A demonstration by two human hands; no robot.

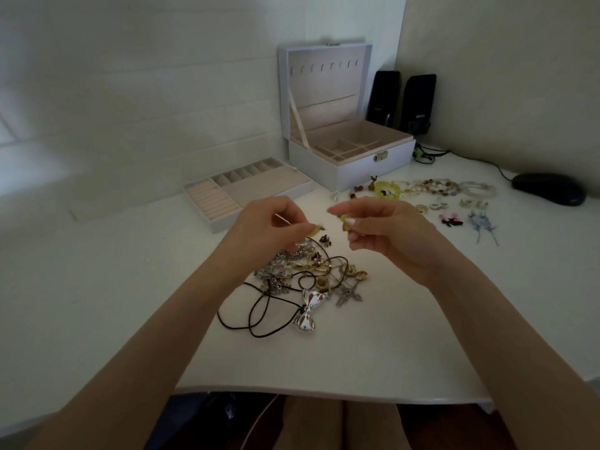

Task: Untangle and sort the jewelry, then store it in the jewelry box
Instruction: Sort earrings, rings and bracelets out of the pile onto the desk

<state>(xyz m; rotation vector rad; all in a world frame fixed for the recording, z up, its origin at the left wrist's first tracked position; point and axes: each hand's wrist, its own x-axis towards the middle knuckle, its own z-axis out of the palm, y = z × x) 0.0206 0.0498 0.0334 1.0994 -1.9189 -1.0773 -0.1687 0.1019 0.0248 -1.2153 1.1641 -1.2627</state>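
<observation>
A tangled pile of jewelry [311,274] lies on the white table [130,287], with black cords and a silver bow pendant [306,310]. Just above the pile, my left hand [269,225] pinches a small yellow-green piece. My right hand [383,228] pinches another yellow-green piece close beside it. The white jewelry box [350,160] stands open at the back, its lid upright. Its removed tray [240,193] with ring rolls and compartments sits to the box's left. Sorted bead bracelets [431,188], earrings and hair clips [451,219] lie in rows at the right.
Two black speakers [402,99] stand behind the box in the corner. A black mouse [548,190] with its cable lies at the far right. The table's front edge runs just above my lap. Walls close the back and the right side.
</observation>
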